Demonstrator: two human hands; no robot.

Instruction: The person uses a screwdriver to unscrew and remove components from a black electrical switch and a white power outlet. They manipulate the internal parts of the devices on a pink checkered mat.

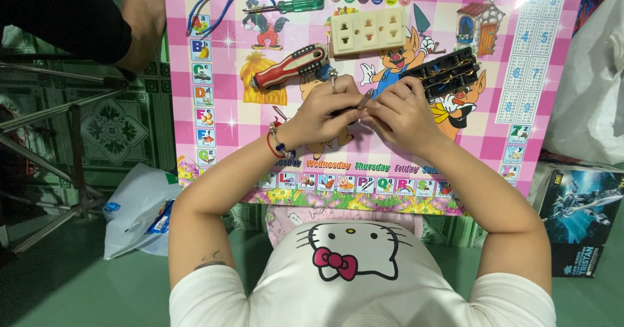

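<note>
Both hands meet at the centre of the frame, just above the middle of the pink counter (455,164). The left hand (323,110) is curled shut, its fingers wrapped round a small dark part (344,110) that is mostly hidden; a ring sits on one finger and a red and beaded bracelet (278,143) circles the wrist. The right hand (401,114) is also closed, pinching a thin metal rod (366,99) between thumb and fingertips, its tip pointing up and to the right. The two hands touch at the fingertips, and what exactly joins the rod and the dark part cannot be told.

Just right of the right hand lies a black strip with brass contacts (445,72), tilted, nearly touching the knuckles. Above the hands sits a cream socket plate (367,31) with three outlets. Left of that plate, near the left hand, lies a red and grey screwdriver handle (290,67). Higher up, a green screwdriver (286,5) lies flat, with a loop of blue wire (218,5) beside it toward the upper left.

In the upper left corner of the frame another person's foot (143,18) rests beside the counter. A white plastic bag (133,213) lies on the green floor at lower left, and a printed box (578,220) stands at lower right.
</note>
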